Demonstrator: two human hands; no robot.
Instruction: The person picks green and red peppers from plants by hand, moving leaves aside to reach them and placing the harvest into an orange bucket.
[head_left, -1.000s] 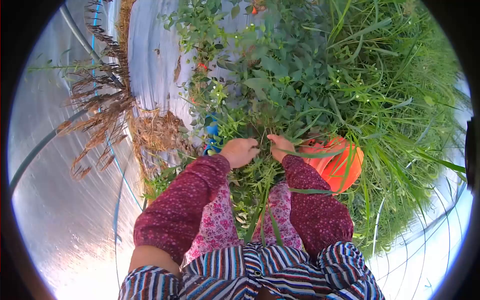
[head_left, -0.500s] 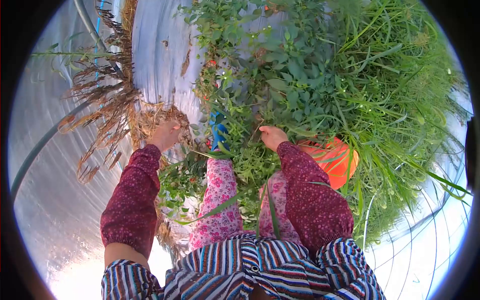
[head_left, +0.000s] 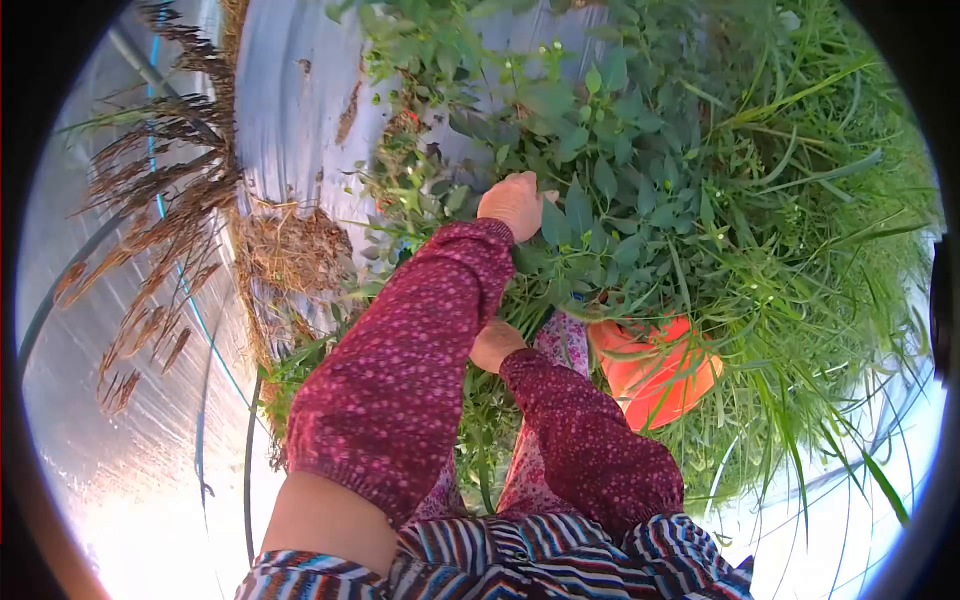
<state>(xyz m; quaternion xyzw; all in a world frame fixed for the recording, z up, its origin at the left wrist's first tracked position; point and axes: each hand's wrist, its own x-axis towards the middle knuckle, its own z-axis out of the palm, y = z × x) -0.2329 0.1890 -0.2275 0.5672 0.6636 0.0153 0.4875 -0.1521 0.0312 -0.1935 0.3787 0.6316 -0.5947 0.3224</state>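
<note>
My left hand point(head_left: 515, 205) reaches across my body into the leafy green plants point(head_left: 590, 215), which look like pepper plants. Its back faces me and the fingers curl among the dark leaves; whatever they hold is hidden. Closer to my body, my right hand point(head_left: 495, 346) is low among the stems, partly behind the left sleeve, and its fingers cannot be seen. Both forearms wear maroon dotted sleeves point(head_left: 390, 360). A few small red spots, perhaps fruits, show in the foliage to the left of my left hand.
An orange-red bucket point(head_left: 660, 380) stands right of my leg, partly covered by grass blades. Tall grass point(head_left: 800, 250) fills the right side. Grey plastic sheeting point(head_left: 300, 110) covers the ground ahead; dry brown stalks point(head_left: 165, 230), straw point(head_left: 295, 245) and hoses lie left.
My left hand has crossed from the straw on the left to the plants at centre. My right hand has moved left and nearer my body, partly behind the left sleeve. The view has shifted.
</note>
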